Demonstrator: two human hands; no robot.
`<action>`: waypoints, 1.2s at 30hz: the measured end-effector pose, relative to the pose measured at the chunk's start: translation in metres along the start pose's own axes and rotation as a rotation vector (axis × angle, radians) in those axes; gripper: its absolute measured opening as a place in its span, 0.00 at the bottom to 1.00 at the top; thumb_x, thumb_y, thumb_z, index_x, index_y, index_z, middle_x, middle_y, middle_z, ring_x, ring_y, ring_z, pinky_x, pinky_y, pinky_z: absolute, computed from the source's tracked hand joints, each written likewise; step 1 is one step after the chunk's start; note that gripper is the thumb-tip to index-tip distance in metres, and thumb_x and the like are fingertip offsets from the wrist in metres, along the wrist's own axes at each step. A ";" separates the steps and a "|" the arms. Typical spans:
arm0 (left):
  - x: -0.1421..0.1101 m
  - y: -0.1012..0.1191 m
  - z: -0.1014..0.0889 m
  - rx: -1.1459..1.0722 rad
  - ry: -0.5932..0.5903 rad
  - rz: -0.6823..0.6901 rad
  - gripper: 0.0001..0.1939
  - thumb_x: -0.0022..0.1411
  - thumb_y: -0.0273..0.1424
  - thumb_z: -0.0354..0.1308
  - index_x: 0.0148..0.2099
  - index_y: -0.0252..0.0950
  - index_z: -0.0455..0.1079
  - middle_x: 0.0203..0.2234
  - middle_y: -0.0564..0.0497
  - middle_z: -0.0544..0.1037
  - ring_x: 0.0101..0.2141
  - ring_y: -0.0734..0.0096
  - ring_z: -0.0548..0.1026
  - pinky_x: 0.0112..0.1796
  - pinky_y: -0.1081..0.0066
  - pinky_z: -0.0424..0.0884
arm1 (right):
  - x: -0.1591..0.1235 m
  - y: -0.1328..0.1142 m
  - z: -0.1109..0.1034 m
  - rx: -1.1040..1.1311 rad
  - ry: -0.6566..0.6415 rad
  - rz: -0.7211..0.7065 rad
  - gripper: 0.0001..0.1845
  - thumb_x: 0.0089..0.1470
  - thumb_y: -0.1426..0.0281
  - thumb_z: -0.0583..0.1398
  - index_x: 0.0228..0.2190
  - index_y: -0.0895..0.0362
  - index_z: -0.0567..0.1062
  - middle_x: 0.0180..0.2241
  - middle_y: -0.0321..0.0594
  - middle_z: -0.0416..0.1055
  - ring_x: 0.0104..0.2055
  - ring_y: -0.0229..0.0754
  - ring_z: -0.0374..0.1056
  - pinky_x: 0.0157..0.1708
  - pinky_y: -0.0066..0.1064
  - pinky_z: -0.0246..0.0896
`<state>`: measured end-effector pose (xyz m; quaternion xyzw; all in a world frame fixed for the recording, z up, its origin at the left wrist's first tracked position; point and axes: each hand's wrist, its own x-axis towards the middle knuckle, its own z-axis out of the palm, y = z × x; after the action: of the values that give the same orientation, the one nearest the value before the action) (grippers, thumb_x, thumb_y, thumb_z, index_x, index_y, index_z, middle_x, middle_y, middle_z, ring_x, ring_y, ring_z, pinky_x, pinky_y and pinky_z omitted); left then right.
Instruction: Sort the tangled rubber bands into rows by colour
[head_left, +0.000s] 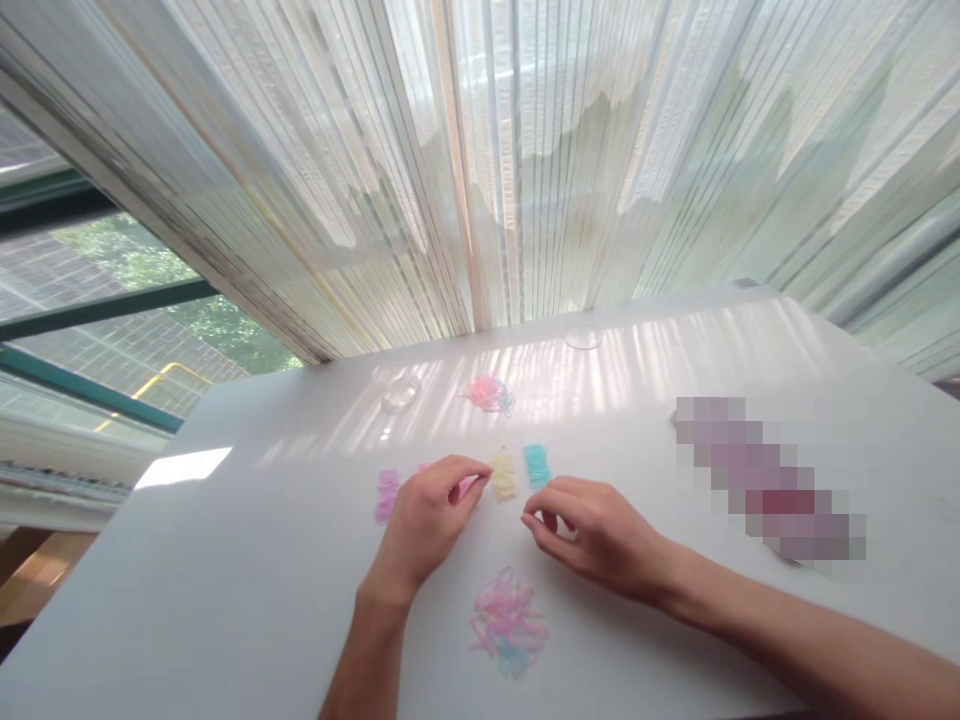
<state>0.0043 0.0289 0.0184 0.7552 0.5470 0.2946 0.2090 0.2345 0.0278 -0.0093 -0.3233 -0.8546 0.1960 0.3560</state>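
Observation:
My left hand (436, 508) is closed in a pinch, thumb and index fingertips together at the left edge of a pale yellow row of thin strands (505, 476). Anything between those fingertips is too small to make out. Just below a turquoise row of strands (536, 466), my right hand (592, 525) is also pinched, and I cannot see what it holds, if anything. A purple row of strands (387, 497) lies to the left of my left hand, which partly covers a pink row beside it. Nearer me is a loose pile of pink and blue strands (510, 620).
Farther back on the white table (247, 600) lies another tangled pile of pink, orange and blue strands (491, 393). Clear round pieces (401, 394) and a clear ring (583, 338) lie nearby. A pixelated long object (772, 480) is at right. Sheer curtains (480, 180) hang behind.

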 end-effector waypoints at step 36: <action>-0.057 0.020 0.001 -0.253 -0.018 0.080 0.08 0.66 0.22 0.62 0.42 0.41 0.78 0.32 0.53 0.82 0.26 0.75 0.71 0.26 0.77 0.69 | 0.000 -0.009 -0.002 0.211 -0.145 -0.084 0.07 0.66 0.68 0.60 0.38 0.57 0.76 0.30 0.39 0.75 0.31 0.38 0.69 0.34 0.28 0.63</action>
<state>0.0059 -0.0318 0.0183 0.7467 0.4730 0.3625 0.2956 0.2326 0.0218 -0.0031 -0.2331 -0.8656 0.2925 0.3330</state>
